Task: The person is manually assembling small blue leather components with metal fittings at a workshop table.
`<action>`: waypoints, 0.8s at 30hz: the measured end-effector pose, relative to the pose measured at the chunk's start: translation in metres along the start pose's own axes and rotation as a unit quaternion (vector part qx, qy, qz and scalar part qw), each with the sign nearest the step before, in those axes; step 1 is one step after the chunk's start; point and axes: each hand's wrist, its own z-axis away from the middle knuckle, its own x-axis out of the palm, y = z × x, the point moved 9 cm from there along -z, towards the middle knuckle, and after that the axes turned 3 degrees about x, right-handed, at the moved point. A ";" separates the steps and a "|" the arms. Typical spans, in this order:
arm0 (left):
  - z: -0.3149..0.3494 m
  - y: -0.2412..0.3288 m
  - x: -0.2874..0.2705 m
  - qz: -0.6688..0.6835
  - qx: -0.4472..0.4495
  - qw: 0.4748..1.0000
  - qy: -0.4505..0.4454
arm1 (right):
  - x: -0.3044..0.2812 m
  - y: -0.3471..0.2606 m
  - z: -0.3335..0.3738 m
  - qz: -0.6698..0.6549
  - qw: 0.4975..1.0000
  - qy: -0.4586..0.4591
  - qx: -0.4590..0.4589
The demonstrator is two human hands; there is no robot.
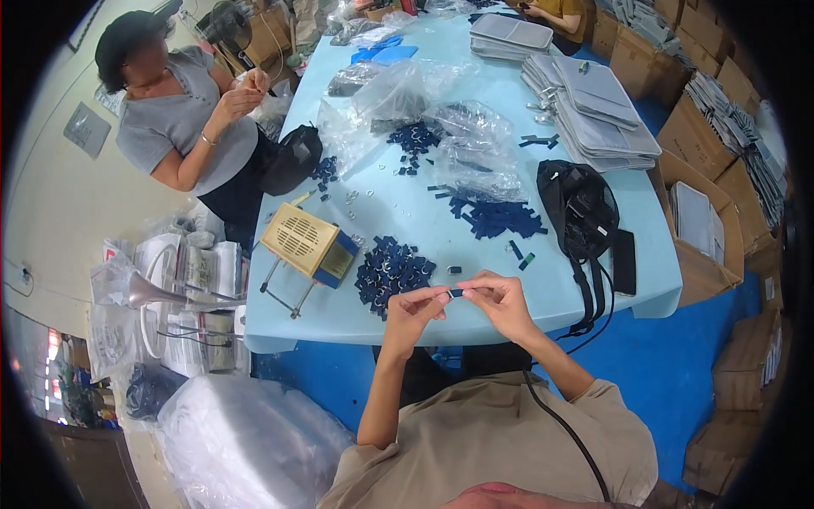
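My left hand (412, 316) and my right hand (502, 307) meet above the near edge of the table. Both pinch the ends of a short navy fabric strip (457, 293) between thumb and fingers. Just beyond my fingers, one small navy piece (454, 270) lies on the tabletop. A heap of navy tabs with metal rings (392, 270) is beside my left hand. Farther off, to the right, loose navy strips (498, 219) are spread in a pile. Near my right hand lie a few single strips, one with a green part (527, 261).
A beige and blue metal box (301, 236) stands left on the light blue table (649, 288). Clear plastic bags (475, 148), a black bag (578, 208) and stacked grey cases (598, 114) lie across it. Another person (182, 110) works at the left side. Cartons (704, 220) line the right.
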 end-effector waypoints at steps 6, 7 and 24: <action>0.013 -0.024 -0.004 0.074 -0.045 0.996 -0.018 | 0.007 0.011 0.003 -0.035 0.998 -0.043 0.043; 0.014 -0.026 -0.003 0.079 -0.048 0.995 -0.026 | 0.009 0.013 0.003 -0.045 0.995 -0.059 0.063; 0.034 -0.054 0.003 0.199 -0.050 0.979 -0.008 | 0.025 0.023 0.008 -0.033 0.994 -0.082 0.060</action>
